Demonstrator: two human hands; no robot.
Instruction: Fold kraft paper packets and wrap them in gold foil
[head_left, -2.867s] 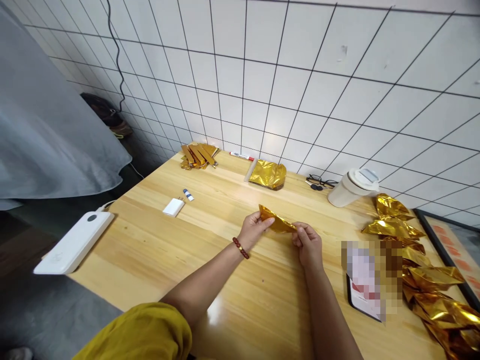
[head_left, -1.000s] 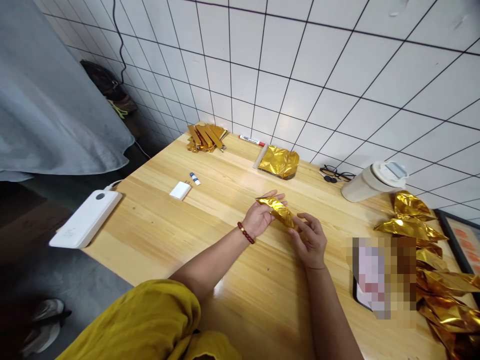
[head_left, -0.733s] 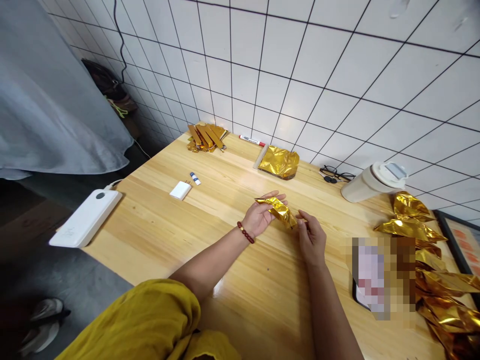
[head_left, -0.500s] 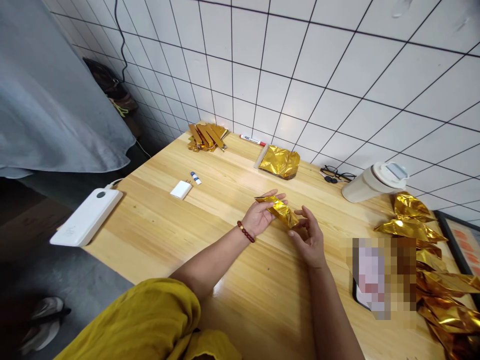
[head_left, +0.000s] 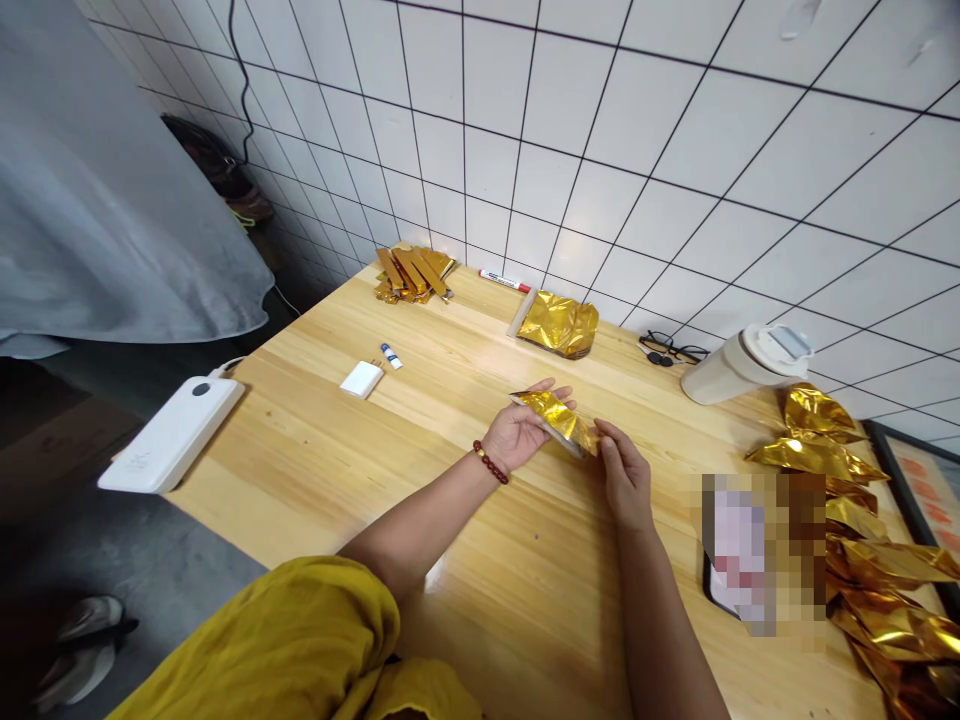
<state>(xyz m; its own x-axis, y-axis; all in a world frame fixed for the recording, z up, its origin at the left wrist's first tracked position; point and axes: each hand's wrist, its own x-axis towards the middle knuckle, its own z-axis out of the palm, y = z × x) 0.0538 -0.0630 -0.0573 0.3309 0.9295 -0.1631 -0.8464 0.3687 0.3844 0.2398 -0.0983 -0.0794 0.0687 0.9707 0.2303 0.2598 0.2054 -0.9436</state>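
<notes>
A folded strip of gold foil paper (head_left: 556, 415) lies slantwise across my left hand (head_left: 517, 436), which is palm up with the fingertips showing beyond the foil. The foil's lower edge shows a pale underside. Between thumb and fingers, my right hand (head_left: 625, 478) pinches the foil's right end. Behind the hands on the table lies a stack of flat gold foil sheets (head_left: 559, 322) with a pale edge at its left.
Folded gold strips (head_left: 414, 275) lie at the table's far corner, near a marker (head_left: 502, 281). Glasses (head_left: 675, 348), a white tumbler (head_left: 739, 368), a partly blurred phone (head_left: 739, 560) and shaped gold foil pieces (head_left: 892, 625) are to the right. A charger (head_left: 361, 380) and power bank (head_left: 176, 435) sit left.
My right hand has closed from spread fingers to a pinch on the foil's right end. The foil has turned a little, showing its pale underside; my left hand stays in place.
</notes>
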